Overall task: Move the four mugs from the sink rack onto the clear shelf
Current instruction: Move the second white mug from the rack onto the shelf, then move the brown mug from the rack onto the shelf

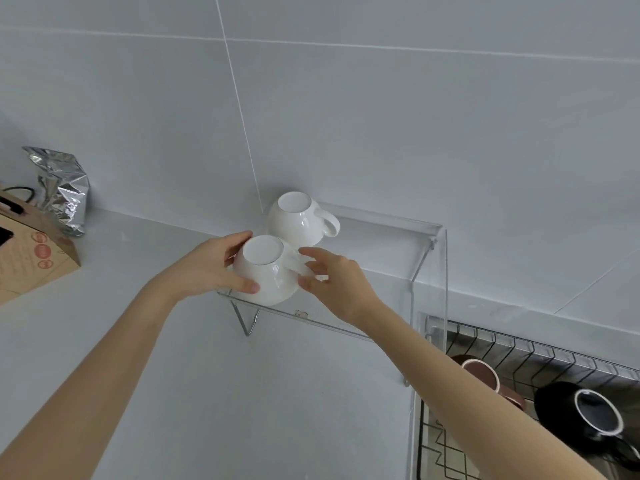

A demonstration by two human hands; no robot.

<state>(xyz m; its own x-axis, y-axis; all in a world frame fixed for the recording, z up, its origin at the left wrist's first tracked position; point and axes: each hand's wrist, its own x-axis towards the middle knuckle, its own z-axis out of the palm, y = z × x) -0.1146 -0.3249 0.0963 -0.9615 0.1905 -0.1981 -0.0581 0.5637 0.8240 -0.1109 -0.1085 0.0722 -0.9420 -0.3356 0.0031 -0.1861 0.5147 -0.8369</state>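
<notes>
Two white mugs stand upside down on the clear shelf [374, 237]. The far white mug [298, 220] is at the back by the wall, handle to the right. The near white mug [266, 271] sits at the shelf's front left corner. My left hand [207, 268] grips its left side. My right hand [332, 278] has its fingers at the mug's handle on the right. In the sink rack [519, 358] at the lower right lie a brown mug [485, 375] and a black mug [581, 414], both on their sides.
A crumpled silver foil bag [62, 188] and a brown cardboard box [31, 251] stand on the white counter at the left. The tiled wall runs behind the shelf. The shelf's clear side panel [429, 306] stands between shelf and rack.
</notes>
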